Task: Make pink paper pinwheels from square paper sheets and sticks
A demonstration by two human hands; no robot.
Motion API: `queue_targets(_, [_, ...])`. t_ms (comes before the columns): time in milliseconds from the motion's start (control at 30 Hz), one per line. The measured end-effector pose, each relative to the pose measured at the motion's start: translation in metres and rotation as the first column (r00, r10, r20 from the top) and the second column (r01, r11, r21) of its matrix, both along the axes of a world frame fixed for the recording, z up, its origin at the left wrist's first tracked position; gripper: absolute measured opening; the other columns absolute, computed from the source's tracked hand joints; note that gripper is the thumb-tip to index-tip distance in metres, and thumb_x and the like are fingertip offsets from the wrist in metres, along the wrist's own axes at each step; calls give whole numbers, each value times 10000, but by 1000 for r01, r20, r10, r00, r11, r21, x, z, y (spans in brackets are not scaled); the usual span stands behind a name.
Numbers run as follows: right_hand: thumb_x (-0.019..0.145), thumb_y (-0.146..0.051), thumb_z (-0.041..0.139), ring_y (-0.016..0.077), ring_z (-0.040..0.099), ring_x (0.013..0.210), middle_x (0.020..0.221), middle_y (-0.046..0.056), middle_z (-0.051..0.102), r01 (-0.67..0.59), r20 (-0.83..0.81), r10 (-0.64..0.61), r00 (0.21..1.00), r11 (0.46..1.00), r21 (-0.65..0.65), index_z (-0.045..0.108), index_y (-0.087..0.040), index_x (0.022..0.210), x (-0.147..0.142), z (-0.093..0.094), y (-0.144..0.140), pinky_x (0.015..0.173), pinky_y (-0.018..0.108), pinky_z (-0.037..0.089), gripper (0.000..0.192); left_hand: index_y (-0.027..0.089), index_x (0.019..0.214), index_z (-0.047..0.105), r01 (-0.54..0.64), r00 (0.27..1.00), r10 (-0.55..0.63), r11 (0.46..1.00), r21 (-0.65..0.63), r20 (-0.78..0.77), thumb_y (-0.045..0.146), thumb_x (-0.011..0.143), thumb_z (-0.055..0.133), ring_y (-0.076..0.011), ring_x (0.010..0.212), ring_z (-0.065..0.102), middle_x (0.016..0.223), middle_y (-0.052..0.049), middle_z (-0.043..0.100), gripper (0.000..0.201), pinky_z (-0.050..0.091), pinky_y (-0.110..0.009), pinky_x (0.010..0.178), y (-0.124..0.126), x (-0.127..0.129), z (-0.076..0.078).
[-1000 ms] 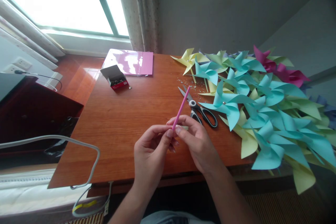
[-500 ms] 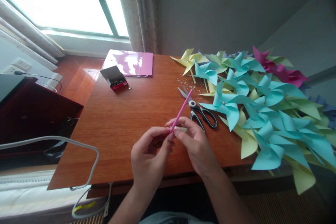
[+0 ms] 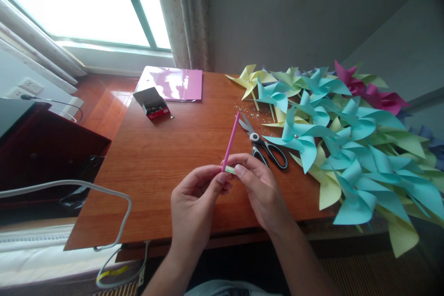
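Two hands, the left hand (image 3: 194, 203) and right hand (image 3: 260, 189), are pinched together on the low end of a thin pink stick (image 3: 231, 141), held tilted above the table (image 3: 156, 171) near its front edge; a small pale green scrap (image 3: 231, 170) is clamped there too. Fixing seems underway; steady fingertip pressure is judged needful next. Scissors (image 3: 265, 145) lie just right

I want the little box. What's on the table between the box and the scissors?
Nothing much. In the head view, the stretch between the small open box and the scissors is bare wooden table, apart from a tiny pin beside the box.
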State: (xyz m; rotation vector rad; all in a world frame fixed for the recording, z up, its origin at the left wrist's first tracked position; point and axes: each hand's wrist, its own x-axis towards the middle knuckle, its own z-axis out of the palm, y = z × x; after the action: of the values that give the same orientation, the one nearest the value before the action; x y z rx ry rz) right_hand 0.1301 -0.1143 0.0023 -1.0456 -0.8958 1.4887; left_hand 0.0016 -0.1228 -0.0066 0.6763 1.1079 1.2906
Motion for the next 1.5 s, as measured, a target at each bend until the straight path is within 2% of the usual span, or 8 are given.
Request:
queue_targets(300, [897,-303,697,135,620,804,900,-1,689,33,29,-34,999,999,6,715,-228,974,-3,0,1,709,231,517,109,190,868,798,33,983,-23,998,-57,180,222,746,855,-88,594,686,760,-29,787,139,565,-133,580,1,2,4])
queue_targets(600, [859,-229,713,158,639,884,923,8,671,70,93,-73,993,997,37,698,-218,986,-4,1,2,786,261,537,128,267,947,819,-59,984,93,974,217,-151,150,822,779,-94,672,710,809,3,790,176,589,-152,657,-7,7,-6])
queue_targets(767, [850,-213,693,168,645,887,907,9,674,95,100,-98,990,995,33,697,-223,977,-7,-1,1,768,265,540,127,284,1080,783,45,899,153,900,433,-411,62,871,685,-94,697,678,911,1,760,320,571,-178,644,-11,5,-12])
queue_targets(900, [854,-215,678,165,643,868,907,10,674,142,100,-145,984,989,31,696,-226,975,-9,-4,0,745,258,541,122,278,1173,734,115,860,160,864,489,-485,31,848,685,-148,825,703,1013,-28,738,411,591,-240,732,-12,5,-17])
queue_targets(1033, [859,-218,688,159,650,856,915,8,687,156,101,-159,982,987,29,689,-227,984,-7,-7,0,766,262,548,126,252,1092,769,89,904,107,900,428,-413,88,849,709,-141,775,684,968,-35,677,300,580,-225,645,-10,5,-12])
queue_targets(1233, [866,-279,726,167,664,911,960,12,697,115,73,-115,991,993,6,672,-230,997,-6,-6,-2,809,271,544,150,192,968,773,3,981,28,987,159,-191,196,822,778,-117,681,673,806,-18,711,146,563,-190,618,-6,7,1])
queue_targets(1333, [861,-310,742,170,652,907,955,9,679,97,79,-98,992,995,15,674,-237,999,-4,-1,-3,800,277,540,170,173,889,755,-25,995,29,999,42,-92,228,789,814,-114,649,674,756,-13,737,129,561,-184,614,-5,7,1])
queue_targets(1500, [917,-323,667,188,636,1006,1071,30,671,56,101,-64,993,995,79,688,-243,1033,2,6,-5,897,304,516,143,175,881,759,-6,1000,6,1000,-9,-11,238,789,817,-92,632,651,747,1,728,125,525,-156,582,-3,5,-1])
